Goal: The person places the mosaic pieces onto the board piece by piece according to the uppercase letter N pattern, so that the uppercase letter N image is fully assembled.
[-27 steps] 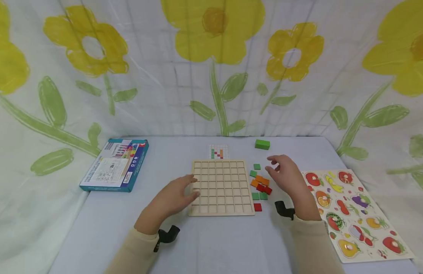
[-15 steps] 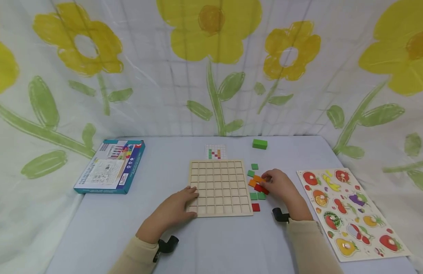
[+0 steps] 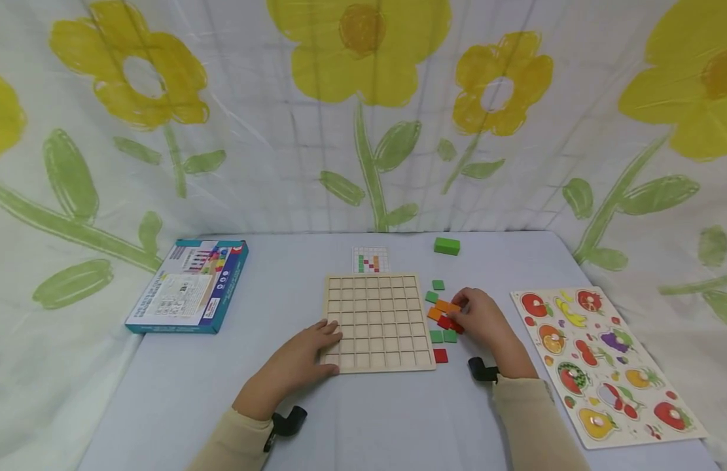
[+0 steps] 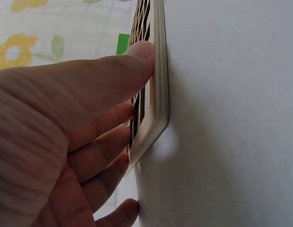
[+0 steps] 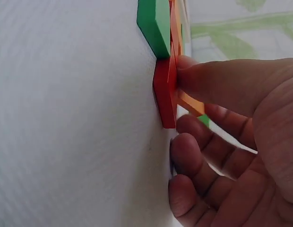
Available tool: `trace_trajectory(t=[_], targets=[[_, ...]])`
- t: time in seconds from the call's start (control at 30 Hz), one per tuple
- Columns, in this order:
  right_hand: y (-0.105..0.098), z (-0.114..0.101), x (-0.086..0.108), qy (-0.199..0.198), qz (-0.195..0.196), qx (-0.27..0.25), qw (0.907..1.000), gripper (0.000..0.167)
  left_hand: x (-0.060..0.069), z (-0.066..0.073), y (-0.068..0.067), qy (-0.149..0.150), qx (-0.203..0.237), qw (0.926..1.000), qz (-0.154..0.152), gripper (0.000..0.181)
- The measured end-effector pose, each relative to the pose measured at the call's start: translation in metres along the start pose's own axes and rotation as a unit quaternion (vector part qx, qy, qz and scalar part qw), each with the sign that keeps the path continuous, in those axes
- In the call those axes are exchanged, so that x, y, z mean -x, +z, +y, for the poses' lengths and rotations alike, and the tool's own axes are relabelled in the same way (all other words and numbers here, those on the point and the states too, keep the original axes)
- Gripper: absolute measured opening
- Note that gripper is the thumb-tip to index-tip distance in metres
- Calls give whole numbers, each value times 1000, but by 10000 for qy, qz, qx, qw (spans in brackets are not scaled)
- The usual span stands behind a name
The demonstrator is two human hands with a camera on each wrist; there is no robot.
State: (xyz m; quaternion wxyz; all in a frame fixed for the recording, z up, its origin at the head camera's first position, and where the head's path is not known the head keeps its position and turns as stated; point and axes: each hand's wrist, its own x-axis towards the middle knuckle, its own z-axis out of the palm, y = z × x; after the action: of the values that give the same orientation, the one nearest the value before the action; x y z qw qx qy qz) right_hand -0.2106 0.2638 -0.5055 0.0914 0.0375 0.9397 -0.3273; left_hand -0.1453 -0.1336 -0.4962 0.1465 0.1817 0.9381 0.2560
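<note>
A square wooden grid board (image 3: 377, 324) lies flat in the middle of the table. My left hand (image 3: 298, 356) rests on its near-left corner, fingers extended over the left edge; in the left wrist view the thumb (image 4: 132, 56) lies on the board's near edge. Right of the board is a loose cluster of green, orange and red square tiles. There my right hand (image 3: 483, 320) pinches an orange tile (image 5: 191, 104) between thumb and index finger, the other fingers curled. A red tile (image 5: 166, 92) lies right by the thumb, touching a green tile (image 5: 155, 26).
A small pattern card (image 3: 370, 260) lies behind the board, and a green block (image 3: 447, 246) stands at the back. On the right is a fruit puzzle board (image 3: 607, 366). A flat boxed set (image 3: 189, 286) lies at the far left. A flower-printed curtain (image 3: 251, 163) hangs behind the table.
My right hand has come down from above the tiles and closed its fingertips on an orange tile. My left hand has lowered and settled on the board's near-left corner.
</note>
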Motion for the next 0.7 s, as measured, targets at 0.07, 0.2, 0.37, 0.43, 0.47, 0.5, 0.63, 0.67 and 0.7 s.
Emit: trace_trajectory(t=[0.07, 0.2, 0.37, 0.43, 0.47, 0.5, 0.63, 0.67, 0.7], targets=[[-1, 0, 1, -24, 98, -122, 9999, 23, 1, 1, 0, -23, 11, 10000, -9, 66], [-6, -8, 4, -127, 513, -434, 9977, 16, 2, 3, -2, -47, 55, 10000, -18, 66], [-3, -42, 4, -681, 673, -796, 9922, 15, 3, 4, -4, -23, 92, 10000, -2, 66], [5, -57, -2, -990, 475, -864, 9902, 14, 3, 4, -4, -28, 135, 9999, 10, 66], [10, -64, -5, -1119, 367, -855, 9894, 13, 3, 3, -4, -9, 146, 9999, 19, 66], [16, -70, -9, -1237, 250, -834, 9885, 11, 2, 3, -3, -28, 165, 9999, 15, 66], [38, -89, -26, -1471, -205, -675, 9866, 10, 2, 0, -2, 6, 182, 9998, 34, 65], [42, -92, -30, -1470, -286, -623, 9868, 10, 2, 0, -2, 18, 180, 9998, 34, 65], [46, -94, -32, -1471, -363, -571, 9868, 10, 2, 0, -2, 7, 189, 9998, 27, 65]])
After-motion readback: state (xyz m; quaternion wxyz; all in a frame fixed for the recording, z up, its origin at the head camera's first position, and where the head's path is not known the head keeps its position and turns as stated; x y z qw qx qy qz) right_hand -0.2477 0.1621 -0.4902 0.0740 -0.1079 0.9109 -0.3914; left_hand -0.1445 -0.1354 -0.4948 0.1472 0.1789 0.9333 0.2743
